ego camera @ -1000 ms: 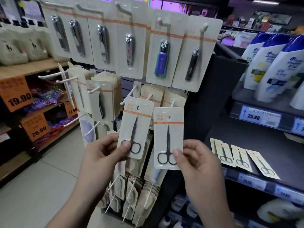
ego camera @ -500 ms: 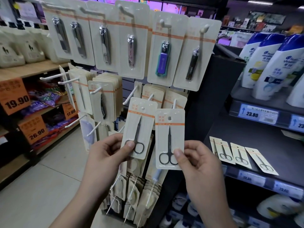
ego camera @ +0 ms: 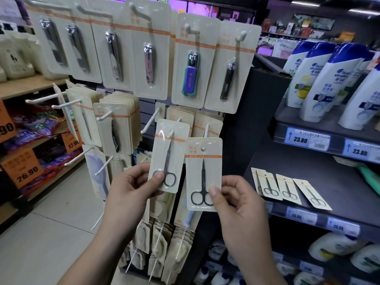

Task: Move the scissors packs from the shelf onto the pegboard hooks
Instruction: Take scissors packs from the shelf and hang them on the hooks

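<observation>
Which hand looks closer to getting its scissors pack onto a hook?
The left hand. Its pack already has the hook tip poking through the top hole. The right hand holds its pack with the hole below its hook, not on it.

Cream scissors packs (ego camera: 204, 173) with orange stripes; white hooks (ego camera: 170, 134); blue-capped white bottles (ego camera: 327, 83).

Dark grey store shelf (ego camera: 320, 182) carries cream-carded small black scissors packs (ego camera: 287, 189) lying flat near its front edge.
</observation>
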Motion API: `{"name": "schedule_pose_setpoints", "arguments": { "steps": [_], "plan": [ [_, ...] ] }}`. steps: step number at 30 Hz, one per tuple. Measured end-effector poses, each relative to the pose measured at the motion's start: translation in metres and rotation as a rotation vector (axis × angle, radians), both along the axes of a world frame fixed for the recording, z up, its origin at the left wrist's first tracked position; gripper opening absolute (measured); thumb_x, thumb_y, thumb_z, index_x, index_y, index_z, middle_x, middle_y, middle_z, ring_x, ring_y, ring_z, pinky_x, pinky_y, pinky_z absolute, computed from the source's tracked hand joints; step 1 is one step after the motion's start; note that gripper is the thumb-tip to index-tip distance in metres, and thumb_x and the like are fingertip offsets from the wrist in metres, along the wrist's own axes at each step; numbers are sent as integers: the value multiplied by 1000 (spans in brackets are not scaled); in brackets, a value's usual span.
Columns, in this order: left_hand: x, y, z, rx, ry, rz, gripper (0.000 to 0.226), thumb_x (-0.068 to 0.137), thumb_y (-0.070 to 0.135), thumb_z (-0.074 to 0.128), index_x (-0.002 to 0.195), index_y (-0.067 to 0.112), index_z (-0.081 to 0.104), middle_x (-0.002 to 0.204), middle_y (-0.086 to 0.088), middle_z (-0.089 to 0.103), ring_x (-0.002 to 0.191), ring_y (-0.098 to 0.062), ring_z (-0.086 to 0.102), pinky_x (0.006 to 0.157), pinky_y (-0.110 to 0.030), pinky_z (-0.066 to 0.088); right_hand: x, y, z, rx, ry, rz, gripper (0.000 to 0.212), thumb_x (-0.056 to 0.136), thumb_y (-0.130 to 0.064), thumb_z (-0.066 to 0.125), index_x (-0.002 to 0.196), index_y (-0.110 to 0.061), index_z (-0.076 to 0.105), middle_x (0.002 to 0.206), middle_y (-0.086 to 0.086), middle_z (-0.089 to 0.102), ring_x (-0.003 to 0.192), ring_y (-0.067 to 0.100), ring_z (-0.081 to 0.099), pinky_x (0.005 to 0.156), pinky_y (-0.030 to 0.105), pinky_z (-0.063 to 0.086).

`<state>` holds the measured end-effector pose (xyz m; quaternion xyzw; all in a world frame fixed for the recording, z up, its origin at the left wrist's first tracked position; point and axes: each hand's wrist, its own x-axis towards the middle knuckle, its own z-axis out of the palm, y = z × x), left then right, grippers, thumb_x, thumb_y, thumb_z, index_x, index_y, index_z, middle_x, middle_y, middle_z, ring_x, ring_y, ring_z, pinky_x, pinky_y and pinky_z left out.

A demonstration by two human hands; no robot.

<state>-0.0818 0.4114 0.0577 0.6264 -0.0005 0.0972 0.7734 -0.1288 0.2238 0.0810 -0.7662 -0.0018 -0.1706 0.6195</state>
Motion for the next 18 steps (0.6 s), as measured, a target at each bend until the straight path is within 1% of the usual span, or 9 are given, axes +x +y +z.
{"name": "schedule_pose_setpoints", "arguments": {
  "steps": [4,8,12,13,15,16,18],
  "plan": [
    [6,1,-2,2,-7,-18,15,92,6,65,101,10,76,93,-15,81,96,-41,75,91,-49,59,3,-1,-1,2,-7,-9,10,93,-11,68,93,-21,69,87,-13,79,79,-1,73,64,6,53],
    [15,-1,-2,14,-19,-32,15,93,6,65,103,9,76,92,-14,81,95,-38,75,84,-38,61,21,2,-2,-26,-17,-61,7,94,-17,68,94,-24,68,87,-8,78,82,3,73,68,11,55],
    [30,-3,-3,23,-17,-54,15,94,7,64,104,8,75,96,-19,80,98,-41,74,85,-39,59,44,1,-4,-35,-25,-125,5,94,-18,67,97,-23,68,86,-4,77,83,6,73,70,14,56],
    [33,-4,-3,28,-18,-55,14,94,6,64,103,8,75,96,-18,80,96,-39,74,82,-36,60,49,1,-4,-32,-25,-135,5,94,-18,67,97,-22,68,86,-4,77,83,7,73,70,15,56],
    [41,-6,-3,42,-20,-58,14,95,5,63,100,9,75,94,-16,81,89,-29,75,75,-27,60,58,1,-6,-38,-27,-154,6,94,-18,67,100,-20,67,88,-3,76,83,8,73,72,17,57],
    [45,-7,-3,43,-21,-61,14,95,4,64,99,9,76,93,-17,80,86,-26,74,71,-24,60,62,2,-7,-40,-26,-166,7,94,-18,67,101,-19,67,88,-3,76,83,9,73,72,17,57],
    [52,-7,-4,47,-22,-66,13,95,3,64,96,9,76,94,-24,78,83,-25,72,68,-22,59,69,2,-7,-43,-23,-189,8,94,-18,67,102,-17,67,88,-4,75,84,9,72,72,14,56]
  ]
}}
